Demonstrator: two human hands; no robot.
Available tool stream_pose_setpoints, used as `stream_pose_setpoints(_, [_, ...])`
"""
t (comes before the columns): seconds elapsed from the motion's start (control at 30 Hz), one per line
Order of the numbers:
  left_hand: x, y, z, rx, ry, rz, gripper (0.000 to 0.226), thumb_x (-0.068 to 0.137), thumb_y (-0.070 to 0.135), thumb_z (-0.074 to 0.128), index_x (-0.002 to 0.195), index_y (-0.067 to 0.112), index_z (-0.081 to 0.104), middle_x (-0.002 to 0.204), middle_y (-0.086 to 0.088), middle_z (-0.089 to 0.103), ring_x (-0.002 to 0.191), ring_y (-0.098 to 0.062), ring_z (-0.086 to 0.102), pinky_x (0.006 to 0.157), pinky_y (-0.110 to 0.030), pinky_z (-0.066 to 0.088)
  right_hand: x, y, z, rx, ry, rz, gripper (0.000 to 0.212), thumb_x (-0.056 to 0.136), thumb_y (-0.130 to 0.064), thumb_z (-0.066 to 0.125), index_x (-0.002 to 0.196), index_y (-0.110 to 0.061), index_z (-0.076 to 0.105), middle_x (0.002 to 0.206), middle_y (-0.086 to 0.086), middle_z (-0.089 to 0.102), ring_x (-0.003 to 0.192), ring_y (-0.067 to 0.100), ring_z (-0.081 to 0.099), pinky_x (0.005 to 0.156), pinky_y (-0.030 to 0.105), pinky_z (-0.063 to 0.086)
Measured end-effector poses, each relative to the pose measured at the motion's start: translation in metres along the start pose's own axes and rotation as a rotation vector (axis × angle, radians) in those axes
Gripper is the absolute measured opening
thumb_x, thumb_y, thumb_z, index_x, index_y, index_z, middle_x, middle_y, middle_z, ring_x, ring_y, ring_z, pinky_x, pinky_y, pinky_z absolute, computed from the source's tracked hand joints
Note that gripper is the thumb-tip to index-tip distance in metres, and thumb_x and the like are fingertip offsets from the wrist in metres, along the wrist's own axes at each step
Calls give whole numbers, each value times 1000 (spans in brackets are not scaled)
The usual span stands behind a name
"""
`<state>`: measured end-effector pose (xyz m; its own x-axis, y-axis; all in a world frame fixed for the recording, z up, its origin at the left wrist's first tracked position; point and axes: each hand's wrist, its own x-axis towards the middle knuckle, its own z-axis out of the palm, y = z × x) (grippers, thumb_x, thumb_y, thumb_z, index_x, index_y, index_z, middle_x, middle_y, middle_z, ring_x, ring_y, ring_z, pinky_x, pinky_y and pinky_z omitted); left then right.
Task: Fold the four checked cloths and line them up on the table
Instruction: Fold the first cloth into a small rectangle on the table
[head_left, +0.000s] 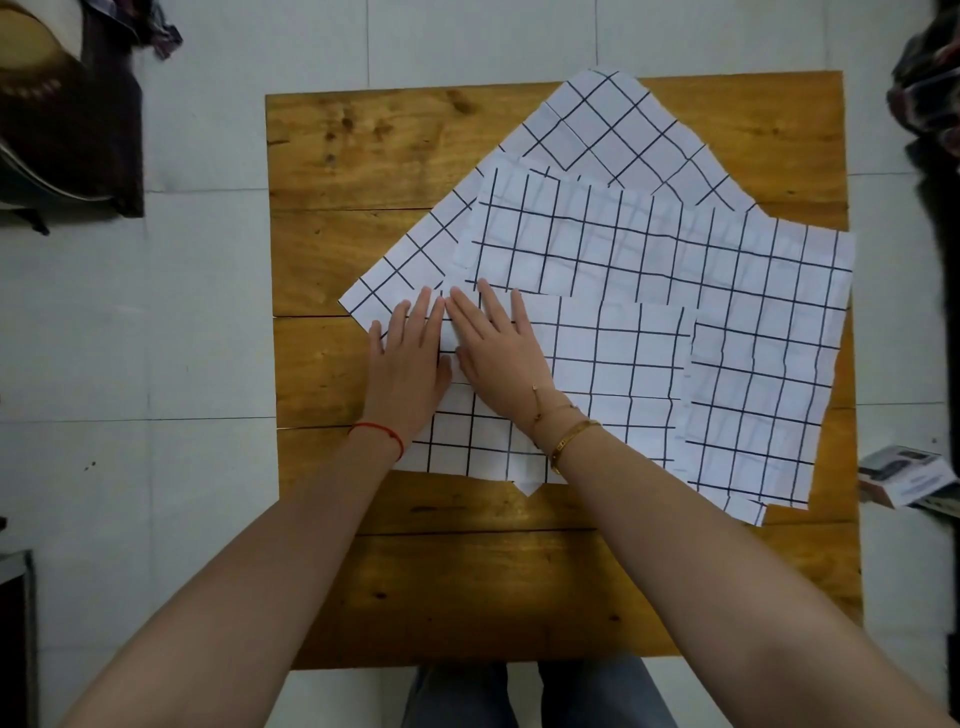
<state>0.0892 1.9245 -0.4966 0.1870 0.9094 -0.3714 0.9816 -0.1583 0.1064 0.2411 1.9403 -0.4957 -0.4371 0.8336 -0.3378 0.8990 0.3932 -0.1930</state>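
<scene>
On the near-left part of the wooden table (322, 156), the top cloth (613, 364) lies flat under both your palms, its left edge hidden beneath them. Your left hand (408, 353) and right hand (501, 348) sit side by side, touching, fingers straight and pressed down — nothing is gripped or pinched. Held that way, you seem to be flattening the cloth or pinning its left edge before a fold; no fold is visible in it yet.

Beneath it and to the right spreads a larger cloth (727, 270) with a finer grid, reaching the table's right edge. Under that, a third cloth (613, 119) lies turned diagonally, one corner pointing far, another poking out left of your fingers. A fourth cloth cannot be told apart in the heap — a small white tip (529, 488) at the near edge may belong to it.

The whole near strip of the table is free, likely room for the finished row. A small box (904, 475) sits off the table's right side.
</scene>
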Motion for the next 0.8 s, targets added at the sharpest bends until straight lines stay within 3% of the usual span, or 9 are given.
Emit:
stream_pose_setpoints(0.3, [-3,0,0,54,-4,-14,67,98,43,38,155,20,12,163,-5,7,148,-35,8,114,-65,11,-32,32,8,-59,27,113,58,102,-39,14,154,-13,16,162,0,16,150,30,4,119,57,7])
stream_pose_setpoints(0.8, [-2,4,-4,120,-37,-31,68,97,43,37,155,20,11,163,-5,5,147,-43,3,110,-71,7,-118,138,13,-13,50,556,61,102,-48,10,155,-19,-1,163,-5,-2,150,23,-10,118,54,-10])
